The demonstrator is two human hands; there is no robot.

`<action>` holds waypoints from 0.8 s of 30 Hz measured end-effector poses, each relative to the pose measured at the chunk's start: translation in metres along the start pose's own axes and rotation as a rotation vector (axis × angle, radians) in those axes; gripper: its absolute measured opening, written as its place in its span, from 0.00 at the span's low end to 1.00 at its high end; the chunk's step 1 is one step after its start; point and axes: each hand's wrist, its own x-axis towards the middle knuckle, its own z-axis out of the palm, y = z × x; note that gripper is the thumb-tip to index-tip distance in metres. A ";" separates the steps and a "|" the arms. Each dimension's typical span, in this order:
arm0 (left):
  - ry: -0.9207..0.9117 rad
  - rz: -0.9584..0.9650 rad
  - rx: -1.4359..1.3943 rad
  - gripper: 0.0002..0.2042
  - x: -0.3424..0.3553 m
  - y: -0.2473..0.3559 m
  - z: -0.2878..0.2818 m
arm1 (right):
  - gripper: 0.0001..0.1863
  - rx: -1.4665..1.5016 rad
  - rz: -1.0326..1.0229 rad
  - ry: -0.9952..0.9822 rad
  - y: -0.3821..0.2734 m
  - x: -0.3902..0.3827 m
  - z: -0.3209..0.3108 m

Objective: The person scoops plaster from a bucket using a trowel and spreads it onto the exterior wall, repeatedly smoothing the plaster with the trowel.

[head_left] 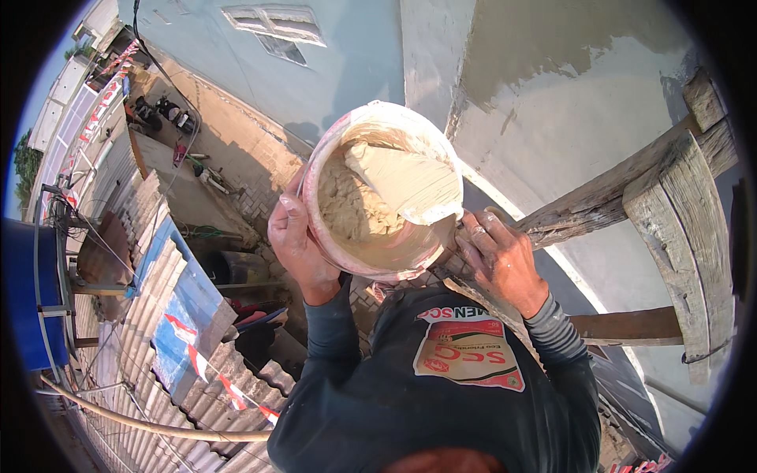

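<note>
Bucket (pixel 406 273) has left fingers (pixel 293 211) gripping its left edge, right fingers (pixel 495 227) curled opposite, hold unclear.

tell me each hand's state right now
Left hand: holding the round pinkish-white bucket.
Right hand: curled beside it; what it holds cannot be told.

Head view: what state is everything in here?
Bucket: open, partly filled, rim smeared
Paste: soft-looking, lumpy
Flat tool: in the bucket, coated with paste
Left hand: closed on the bucket's side, smeared pale
Right hand: fingers bent beside the bucket; grip unclear
Wall: partly darker, patchy
Wooden post: weathered, cracked
</note>
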 end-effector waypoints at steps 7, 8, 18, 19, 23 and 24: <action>-0.019 0.053 0.155 0.29 -0.005 -0.011 0.004 | 0.18 -0.031 0.223 -0.457 -0.002 0.003 0.001; -0.020 0.051 0.155 0.29 -0.006 -0.012 0.006 | 0.18 -0.055 0.200 -0.472 0.007 0.003 0.012; -0.107 -0.024 0.172 0.30 -0.004 -0.007 -0.009 | 0.25 -0.062 0.110 -0.262 0.022 0.032 0.058; -0.109 -0.097 0.108 0.30 -0.002 -0.005 -0.012 | 0.25 -0.058 0.107 -0.261 0.022 0.037 0.057; -0.110 -0.170 0.064 0.26 0.007 0.003 -0.011 | 0.25 -0.088 -0.092 -0.165 0.020 0.053 0.051; -0.111 -0.186 0.051 0.26 0.011 0.003 -0.014 | 0.24 -0.104 -0.209 -0.106 0.019 0.055 0.052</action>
